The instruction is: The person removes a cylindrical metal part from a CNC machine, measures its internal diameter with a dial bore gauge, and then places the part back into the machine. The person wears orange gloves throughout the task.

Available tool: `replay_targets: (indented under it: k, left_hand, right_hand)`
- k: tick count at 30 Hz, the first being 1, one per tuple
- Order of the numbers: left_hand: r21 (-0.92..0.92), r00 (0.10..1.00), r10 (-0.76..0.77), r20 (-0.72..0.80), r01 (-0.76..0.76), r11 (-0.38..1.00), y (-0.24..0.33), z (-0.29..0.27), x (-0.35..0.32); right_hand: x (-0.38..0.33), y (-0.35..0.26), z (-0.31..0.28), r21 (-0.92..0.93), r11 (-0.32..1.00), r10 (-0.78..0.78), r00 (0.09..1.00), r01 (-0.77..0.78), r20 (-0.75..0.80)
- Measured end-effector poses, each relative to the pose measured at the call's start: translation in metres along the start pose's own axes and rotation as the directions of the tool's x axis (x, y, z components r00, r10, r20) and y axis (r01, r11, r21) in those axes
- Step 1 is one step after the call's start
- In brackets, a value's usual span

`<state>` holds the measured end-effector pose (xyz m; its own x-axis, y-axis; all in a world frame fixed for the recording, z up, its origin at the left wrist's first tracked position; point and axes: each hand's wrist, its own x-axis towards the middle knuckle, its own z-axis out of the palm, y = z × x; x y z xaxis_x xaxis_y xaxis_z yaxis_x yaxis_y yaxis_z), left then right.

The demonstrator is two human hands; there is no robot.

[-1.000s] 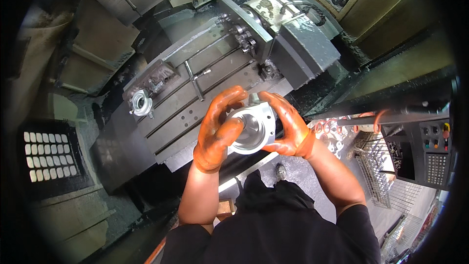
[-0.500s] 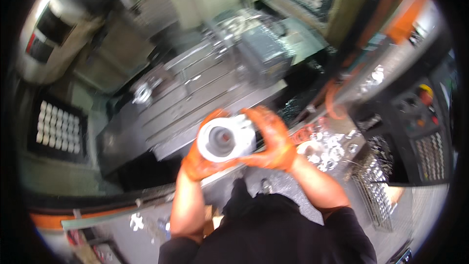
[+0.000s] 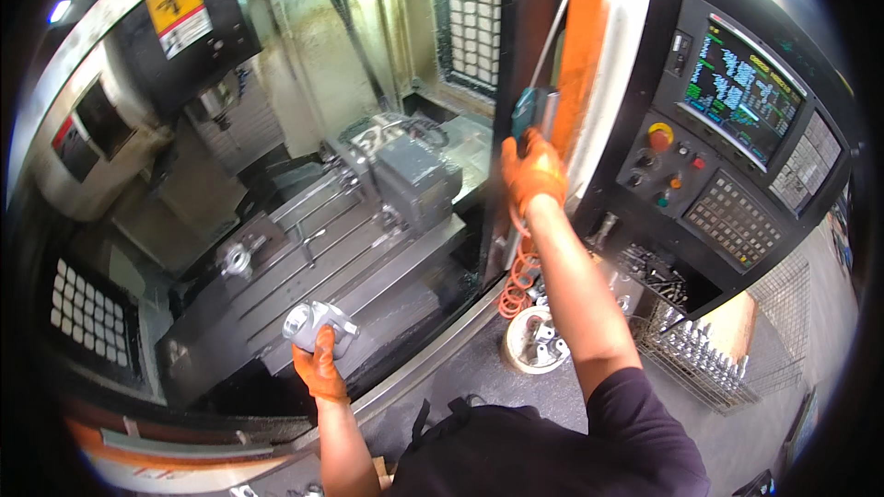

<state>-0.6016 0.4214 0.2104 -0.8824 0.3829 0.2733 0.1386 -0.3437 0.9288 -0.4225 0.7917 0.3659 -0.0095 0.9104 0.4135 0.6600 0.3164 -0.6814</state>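
Head: left hand [image 3: 322,370] grips metal part [image 3: 318,324]; right hand [image 3: 532,175] on air gun [image 3: 527,110].

A grey slotted machine table [image 3: 368,258] fills the enclosure, with a vise [image 3: 414,175] at its back. A control panel [image 3: 737,156] with a lit screen [image 3: 741,87] stands right, wire baskets [image 3: 709,350] below on dark floor [image 3: 479,368].

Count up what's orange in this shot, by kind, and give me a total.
Orange gloves: 2, on the left hand and the right hand
Orange coiled hose: 1
Orange upright panel on the machine: 1
Total: 4
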Motion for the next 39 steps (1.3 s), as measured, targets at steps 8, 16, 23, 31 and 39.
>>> replay_targets:
  k: [8,16,23,31,39]
  left_hand:
    - [-0.147,0.987,0.046,-0.155,-0.069,0.987,0.008,-0.105,-0.015]
    - [-0.538,0.993,-0.116,0.005,0.101,0.837,0.060,-0.140,-0.005]
    - [-0.730,0.889,-0.446,-0.104,0.236,0.641,0.022,-0.177,0.031]
    - [-0.790,0.803,-0.550,-0.230,0.176,0.587,-0.028,-0.189,0.068]
    - [-0.759,0.752,-0.584,-0.306,0.178,0.627,-0.032,-0.199,0.071]
  right_hand:
    - [0.072,0.035,0.044,-0.222,0.973,0.037,0.990,-0.066,-0.134]
    - [0.060,0.032,-0.022,0.751,0.568,-0.216,0.941,0.337,-0.259]
    - [-0.210,0.056,-0.051,0.647,0.337,-0.245,0.599,-0.684,0.762]
    - [-0.390,-0.010,-0.048,0.290,0.951,-0.306,0.197,0.107,0.931]
    - [-0.399,-0.009,-0.029,0.080,0.997,-0.079,0.253,0.005,0.964]
